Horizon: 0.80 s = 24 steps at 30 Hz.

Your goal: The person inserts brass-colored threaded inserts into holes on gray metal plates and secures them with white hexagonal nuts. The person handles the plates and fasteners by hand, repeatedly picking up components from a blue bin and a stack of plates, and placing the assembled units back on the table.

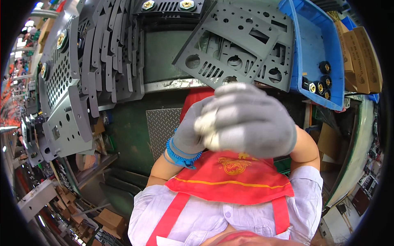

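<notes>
The right hand [250,121] closes over the left hand [193,131], both gray-gloved, empty; best tug cuffs snug before touching the punched gray panel [230,49].

Bright, even daylight with soft shadows. Heavy fisheye bend and a black vignette at the rim. The gloved hands [242,121] close to the lens are blurred; the grey metal panels [230,53] behind are sharp.

Brown cardboard boxes [361,57] stand on edge at your upper right, beside a blue plastic bin [318,49]; more cartons [108,219] sit lower left.
</notes>
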Available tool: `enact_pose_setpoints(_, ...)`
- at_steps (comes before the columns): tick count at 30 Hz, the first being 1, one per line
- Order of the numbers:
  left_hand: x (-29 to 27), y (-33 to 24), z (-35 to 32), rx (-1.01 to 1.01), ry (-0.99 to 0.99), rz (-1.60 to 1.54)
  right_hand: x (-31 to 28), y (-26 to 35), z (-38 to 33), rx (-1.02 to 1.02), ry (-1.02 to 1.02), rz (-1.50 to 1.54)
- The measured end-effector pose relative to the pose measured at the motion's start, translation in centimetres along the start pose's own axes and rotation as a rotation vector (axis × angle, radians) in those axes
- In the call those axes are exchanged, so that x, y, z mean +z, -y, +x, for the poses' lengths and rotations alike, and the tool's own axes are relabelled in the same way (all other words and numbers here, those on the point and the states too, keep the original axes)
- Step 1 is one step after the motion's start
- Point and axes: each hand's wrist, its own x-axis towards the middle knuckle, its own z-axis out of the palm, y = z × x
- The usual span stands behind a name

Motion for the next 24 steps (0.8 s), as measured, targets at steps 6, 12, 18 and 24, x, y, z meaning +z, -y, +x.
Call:
enact_pose_setpoints(6, -1.4, -0.9, 0.0, 0.045, 0.250, -0.339, -3.4, -0.6, -0.4, 0.381, -0.412, -0.217)
enact_pose_setpoints(12, -1.5, 0.0, -0.1, 0.037, 0.074, -0.283, -1.1, -0.4, -0.3, 0.246, -0.112, -0.224)
enact_pose_setpoints(18, -2.2, -0.2, 0.0, 0.063, 0.136, -0.334, -2.1, -1.1, 0.5, 0.252, -0.185, -0.270)
enact_pose_setpoints(24, -1.0, -0.4, -0.3, -0.060, 0.047, -0.246, 0.0, -0.7, -0.7, 0.155, -0.088, -0.490)
